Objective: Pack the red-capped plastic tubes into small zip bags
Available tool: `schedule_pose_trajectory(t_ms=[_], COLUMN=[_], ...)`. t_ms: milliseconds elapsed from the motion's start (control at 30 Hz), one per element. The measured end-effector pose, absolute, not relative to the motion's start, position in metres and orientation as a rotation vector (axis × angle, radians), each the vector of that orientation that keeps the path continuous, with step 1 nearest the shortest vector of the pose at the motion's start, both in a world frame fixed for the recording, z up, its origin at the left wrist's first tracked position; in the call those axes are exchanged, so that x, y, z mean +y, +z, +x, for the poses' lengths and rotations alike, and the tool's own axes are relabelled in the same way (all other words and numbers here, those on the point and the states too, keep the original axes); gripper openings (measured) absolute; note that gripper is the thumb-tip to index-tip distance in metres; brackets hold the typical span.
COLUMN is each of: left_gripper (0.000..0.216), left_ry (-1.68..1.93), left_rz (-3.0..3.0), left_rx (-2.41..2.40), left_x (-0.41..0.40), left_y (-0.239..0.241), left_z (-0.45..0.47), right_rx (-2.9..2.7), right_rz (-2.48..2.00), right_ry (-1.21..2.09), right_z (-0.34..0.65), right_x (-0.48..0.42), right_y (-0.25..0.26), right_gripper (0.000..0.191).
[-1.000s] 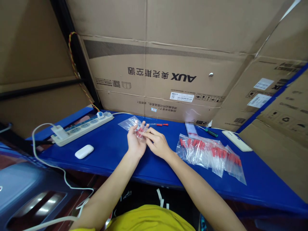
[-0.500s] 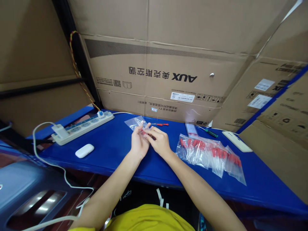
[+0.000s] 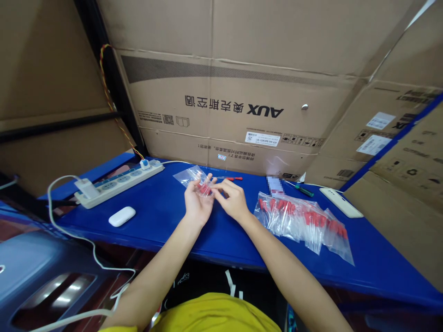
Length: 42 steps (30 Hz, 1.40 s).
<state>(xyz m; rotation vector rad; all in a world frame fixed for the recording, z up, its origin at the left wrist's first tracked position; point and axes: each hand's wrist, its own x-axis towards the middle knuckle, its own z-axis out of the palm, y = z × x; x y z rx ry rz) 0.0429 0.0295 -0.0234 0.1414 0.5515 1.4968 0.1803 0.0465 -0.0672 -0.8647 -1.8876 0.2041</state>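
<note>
Palm up, my left hand (image 3: 199,203) holds a clear plastic bag (image 3: 187,176) with small red pieces (image 3: 204,188) inside. The bag's free end sticks out past the thumb to the left. My right hand (image 3: 231,198) has thumb and index finger pinched at the bag's right edge, close to the red pieces. Just behind the hands, loose red pieces (image 3: 238,178) lie on the blue table (image 3: 148,203). To the right lies an overlapping row of clear bags (image 3: 294,221), with red pieces showing in their upper ends.
A white power strip (image 3: 121,184) with plugs and a white case (image 3: 122,216) are on the left. A green-handled screwdriver (image 3: 304,190), a pixelated item (image 3: 275,186) and a cream-coloured flat object (image 3: 341,203) lie at the right rear. Cardboard (image 3: 221,115) walls the back.
My hands have drawn slightly apart. The left palm has opened up more, showing more of the bag and its red pieces, while the right fingers have shifted to the bag's right edge.
</note>
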Motion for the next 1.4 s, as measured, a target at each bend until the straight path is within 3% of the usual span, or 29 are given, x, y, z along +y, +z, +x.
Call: schedule_pose_trajectory(t_ms=[133,267,367,567,1000,1200,1400], left_gripper=[0.015,0.017,0.021,0.021,0.025,0.02,0.018], left_ry=[1.544,1.531,1.533,1.55,1.631,1.676,1.747], left_rz=[0.137,0.141,0.133,0.106,0.075,-0.007,-0.033], left_rx=[0.571,0.579,0.556,0.494,0.39,0.418,0.393], left_x=[0.029,0.027,0.026,0.025,0.027,0.035,0.039], left_y=[-0.023,-0.023,-0.022,-0.019,-0.012,-0.008,-0.007], left_z=[0.044,0.046,0.046,0.046,0.035,0.021,0.01], right_rx=[-1.822,-1.836,-1.851,-1.877,-1.637,-1.527,-1.611], right_rz=[-1.29,-1.883,-1.999,-1.997,-1.841,-1.507,-0.87], right_ry=[0.038,-0.043,-0.014,0.01,0.092,0.142,0.219], right_z=[0.203,0.22,0.225,0.23,0.233,0.234,0.216], right_x=[0.071,0.094,0.104,0.113,0.112,0.097,0.058], right_y=[-0.072,-0.083,-0.09,-0.091,-0.087,-0.068,-0.05], right_gripper=[0.028,0.06,0.055,0.033,0.016,0.019,0.005])
